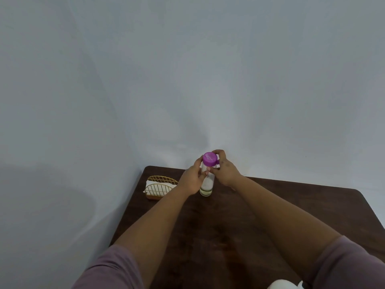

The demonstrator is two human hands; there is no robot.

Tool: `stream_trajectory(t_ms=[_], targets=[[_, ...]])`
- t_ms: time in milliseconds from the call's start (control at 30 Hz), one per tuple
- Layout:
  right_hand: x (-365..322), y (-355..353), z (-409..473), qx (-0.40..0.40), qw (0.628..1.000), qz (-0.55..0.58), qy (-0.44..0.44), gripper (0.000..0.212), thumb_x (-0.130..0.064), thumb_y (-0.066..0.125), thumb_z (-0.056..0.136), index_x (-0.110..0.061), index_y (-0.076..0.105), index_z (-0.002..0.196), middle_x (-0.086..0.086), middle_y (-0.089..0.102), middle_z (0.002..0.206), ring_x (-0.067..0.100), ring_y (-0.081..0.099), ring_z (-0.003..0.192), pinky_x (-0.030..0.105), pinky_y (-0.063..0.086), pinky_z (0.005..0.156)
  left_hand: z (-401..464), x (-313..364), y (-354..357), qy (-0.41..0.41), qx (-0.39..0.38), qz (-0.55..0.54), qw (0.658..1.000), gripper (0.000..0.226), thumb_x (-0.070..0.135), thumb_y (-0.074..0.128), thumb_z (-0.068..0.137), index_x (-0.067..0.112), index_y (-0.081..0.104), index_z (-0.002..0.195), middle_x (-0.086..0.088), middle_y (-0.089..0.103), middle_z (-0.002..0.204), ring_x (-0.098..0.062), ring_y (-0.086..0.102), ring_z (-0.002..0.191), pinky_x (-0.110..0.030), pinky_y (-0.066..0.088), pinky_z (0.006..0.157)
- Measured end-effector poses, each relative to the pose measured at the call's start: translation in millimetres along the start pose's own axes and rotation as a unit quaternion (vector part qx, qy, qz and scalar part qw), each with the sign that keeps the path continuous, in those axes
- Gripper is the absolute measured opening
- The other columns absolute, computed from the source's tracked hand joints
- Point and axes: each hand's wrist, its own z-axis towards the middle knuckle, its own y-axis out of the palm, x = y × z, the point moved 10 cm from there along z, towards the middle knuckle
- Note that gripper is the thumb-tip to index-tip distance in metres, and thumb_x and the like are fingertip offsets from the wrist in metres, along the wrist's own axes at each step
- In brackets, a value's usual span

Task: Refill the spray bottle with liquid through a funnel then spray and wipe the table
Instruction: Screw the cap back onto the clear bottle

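A clear bottle (206, 185) with a purple cap (210, 158) stands upright on the dark wooden table (270, 205) near its far edge, with a little liquid at its bottom. My left hand (192, 179) grips the bottle's body from the left. My right hand (226, 168) reaches in from the right, with its fingers curled around the purple cap. A white object (280, 284) shows at the bottom edge, partly cut off; I cannot tell what it is.
A gold wire holder with white napkins (159, 187) sits at the table's far left corner, just left of my left hand. A pale wall rises behind the table. The table's left edge runs diagonally toward me.
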Motion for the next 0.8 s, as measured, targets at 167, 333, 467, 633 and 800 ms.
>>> stream_trajectory(t_ms=[167,333,467,633,800], targets=[[-4,0,0,0.006,1.0,-0.015,-0.009,0.062,-0.022,0.067,0.087,-0.017,0.028,0.135,0.011,0.055,0.127,0.027,0.059,0.105,0.032,0.047,0.088,-1,-1,-2,-0.004,-0.005,0.002,1.0,0.058,0.022,0.052,0.1,0.021,0.025,0.151,-0.01,0.063,0.112,-0.019,0.059,0.1,-0.029,0.046,0.091],[-6,-5,-4,0.031,0.999,-0.009,-0.015,0.059,-0.025,0.071,0.083,-0.012,0.035,0.127,0.01,0.057,0.119,0.023,0.055,0.101,0.03,0.045,0.082,-1,-4,-1,-0.011,-0.013,0.01,1.0,0.059,0.021,0.054,0.099,0.021,0.025,0.15,-0.009,0.064,0.112,-0.022,0.062,0.102,-0.027,0.047,0.089],[-4,-7,-6,0.04,0.999,-0.018,-0.014,0.061,-0.027,0.074,0.08,-0.011,0.036,0.125,0.013,0.059,0.115,0.02,0.053,0.093,0.028,0.042,0.079,-3,0,-2,-0.008,-0.015,0.006,1.0,0.058,0.019,0.053,0.099,0.021,0.026,0.15,-0.01,0.064,0.111,-0.021,0.061,0.1,-0.027,0.046,0.088],[0,-7,-6,0.042,0.999,-0.014,0.001,0.063,-0.028,0.079,0.076,-0.01,0.04,0.122,0.012,0.059,0.119,0.023,0.057,0.099,0.029,0.044,0.081,-2,-2,-1,-0.018,-0.023,0.02,0.999,0.057,0.02,0.056,0.098,0.02,0.028,0.148,-0.01,0.063,0.117,-0.025,0.062,0.106,-0.028,0.046,0.088],[3,-10,-7,0.053,0.998,-0.013,0.01,0.064,-0.032,0.08,0.074,-0.009,0.043,0.121,0.01,0.06,0.119,0.015,0.053,0.093,0.029,0.046,0.081,-2,-1,-4,-0.028,-0.03,0.028,0.999,0.058,0.02,0.056,0.098,0.019,0.029,0.148,-0.012,0.061,0.123,-0.026,0.06,0.111,-0.028,0.045,0.089]])
